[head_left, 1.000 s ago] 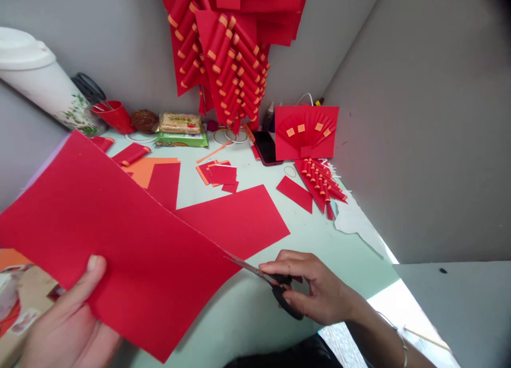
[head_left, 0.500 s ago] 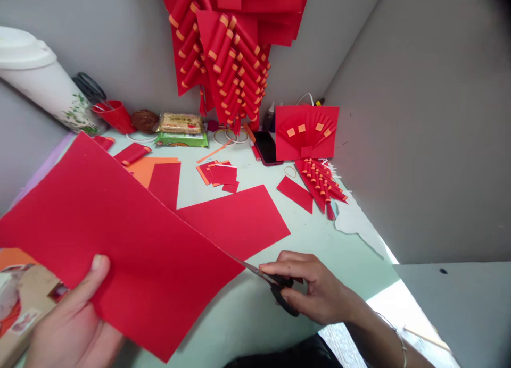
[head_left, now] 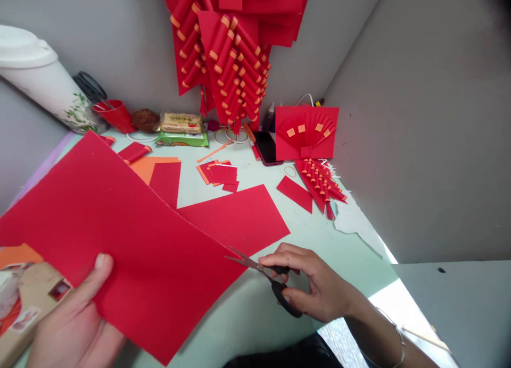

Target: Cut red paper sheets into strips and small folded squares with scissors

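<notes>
A large sheet of red paper (head_left: 151,251) is raised over the table at the left, gripped near its lower edge by my left hand (head_left: 80,320), thumb on top and fingers underneath. My right hand (head_left: 309,283) holds black-handled scissors (head_left: 259,267), with fingers in the loops. The blades are parted and lie at the right corner of the sheet. Behind them another red sheet (head_left: 239,219) rests flat on the table.
Small red and orange cards (head_left: 217,174), a phone (head_left: 266,147), a red cup (head_left: 115,117) and snack packs (head_left: 181,130) stand towards the back. Red paper decorations (head_left: 231,65) hang on the wall. A fan card (head_left: 307,132) leans at right, near torn white paper (head_left: 355,222).
The scissor blades have opened wider, and my right fingers have spread a little. The held red sheet has shifted slightly to the right.
</notes>
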Tool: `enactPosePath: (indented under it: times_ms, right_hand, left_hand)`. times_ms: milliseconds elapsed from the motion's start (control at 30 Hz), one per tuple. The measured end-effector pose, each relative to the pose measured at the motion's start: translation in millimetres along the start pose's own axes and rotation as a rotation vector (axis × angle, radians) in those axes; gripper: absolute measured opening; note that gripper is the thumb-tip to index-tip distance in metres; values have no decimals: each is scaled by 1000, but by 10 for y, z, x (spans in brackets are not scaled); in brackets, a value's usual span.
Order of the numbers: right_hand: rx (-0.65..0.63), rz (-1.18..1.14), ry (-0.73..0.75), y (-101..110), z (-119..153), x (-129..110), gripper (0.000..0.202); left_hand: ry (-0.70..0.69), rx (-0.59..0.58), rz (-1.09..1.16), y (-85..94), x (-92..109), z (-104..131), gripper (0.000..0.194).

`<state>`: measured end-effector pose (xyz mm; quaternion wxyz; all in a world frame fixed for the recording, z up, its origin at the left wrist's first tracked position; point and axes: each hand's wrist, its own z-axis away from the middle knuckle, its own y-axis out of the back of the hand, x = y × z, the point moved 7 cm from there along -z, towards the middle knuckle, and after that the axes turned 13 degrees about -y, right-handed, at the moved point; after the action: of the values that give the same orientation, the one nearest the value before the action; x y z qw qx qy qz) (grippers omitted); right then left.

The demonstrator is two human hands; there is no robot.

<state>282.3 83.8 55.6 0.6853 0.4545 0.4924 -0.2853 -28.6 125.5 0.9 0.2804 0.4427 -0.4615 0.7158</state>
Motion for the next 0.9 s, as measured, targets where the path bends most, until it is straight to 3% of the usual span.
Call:
enactPosePath:
  times_ms: [733,900]
  right_hand:
    - [38,13,51,-42,-1,5,49]
    - [84,41,-87,3,-31,112,47]
  left_hand:
    - [41,78,53,48,-54,35,43]
    - [37,39,12,9,-47,41,43]
